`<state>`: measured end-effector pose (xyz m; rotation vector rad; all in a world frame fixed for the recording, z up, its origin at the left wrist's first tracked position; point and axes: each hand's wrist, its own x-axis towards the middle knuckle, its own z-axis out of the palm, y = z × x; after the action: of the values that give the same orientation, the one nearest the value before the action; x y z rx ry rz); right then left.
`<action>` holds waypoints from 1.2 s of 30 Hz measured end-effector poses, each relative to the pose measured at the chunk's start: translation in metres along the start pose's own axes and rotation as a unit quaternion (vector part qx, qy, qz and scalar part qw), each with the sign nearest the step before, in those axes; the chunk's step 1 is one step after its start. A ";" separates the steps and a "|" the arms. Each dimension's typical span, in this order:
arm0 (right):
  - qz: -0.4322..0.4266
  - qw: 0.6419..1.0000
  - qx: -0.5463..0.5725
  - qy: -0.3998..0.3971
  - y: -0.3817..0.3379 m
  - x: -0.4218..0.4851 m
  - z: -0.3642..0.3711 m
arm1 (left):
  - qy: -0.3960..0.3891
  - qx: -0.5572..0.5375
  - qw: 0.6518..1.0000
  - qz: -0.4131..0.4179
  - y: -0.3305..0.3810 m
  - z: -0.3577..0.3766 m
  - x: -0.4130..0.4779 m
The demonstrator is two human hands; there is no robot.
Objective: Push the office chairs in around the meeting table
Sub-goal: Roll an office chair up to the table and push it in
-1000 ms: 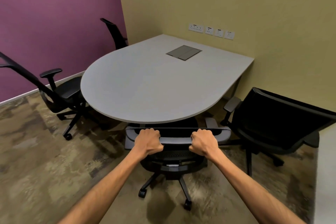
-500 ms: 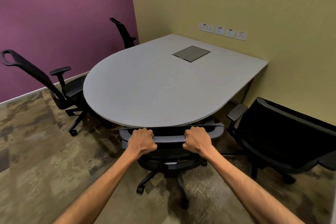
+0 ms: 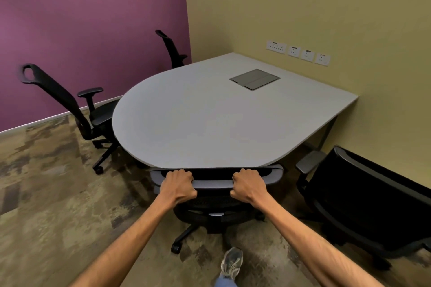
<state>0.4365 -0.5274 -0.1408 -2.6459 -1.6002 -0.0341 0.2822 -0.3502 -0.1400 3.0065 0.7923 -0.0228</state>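
Left hand (image 3: 178, 185) and right hand (image 3: 249, 185) each grip clenched on the office chair's backrest (image 3: 213, 183), touching the bench (image 3: 210, 119) edge.

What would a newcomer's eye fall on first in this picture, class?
First, the two hands, left and right, gripping the top of a chair back at the near edge of the grey table in the middle. Next, the purple wall at the left, with two chairs before it. Another chair stands at the right.
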 end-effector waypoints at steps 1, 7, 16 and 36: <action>-0.001 1.000 0.005 0.003 0.004 0.006 0.000 | 0.001 -0.002 1.000 -0.002 0.002 -0.002 0.005; -0.016 1.000 -0.009 0.002 0.019 0.035 -0.002 | 0.008 -0.007 1.000 -0.006 0.001 -0.003 0.029; -0.037 0.999 -0.025 0.004 0.049 0.080 -0.006 | 0.010 -0.011 1.000 0.003 0.000 -0.010 0.080; -0.018 1.000 0.010 0.000 0.058 0.064 -0.007 | 0.020 -0.023 0.999 -0.017 0.016 -0.002 0.069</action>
<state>0.5181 -0.4981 -0.1330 -2.6026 -1.6394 -0.0190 0.3502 -0.3300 -0.1392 2.9588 0.8370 0.0528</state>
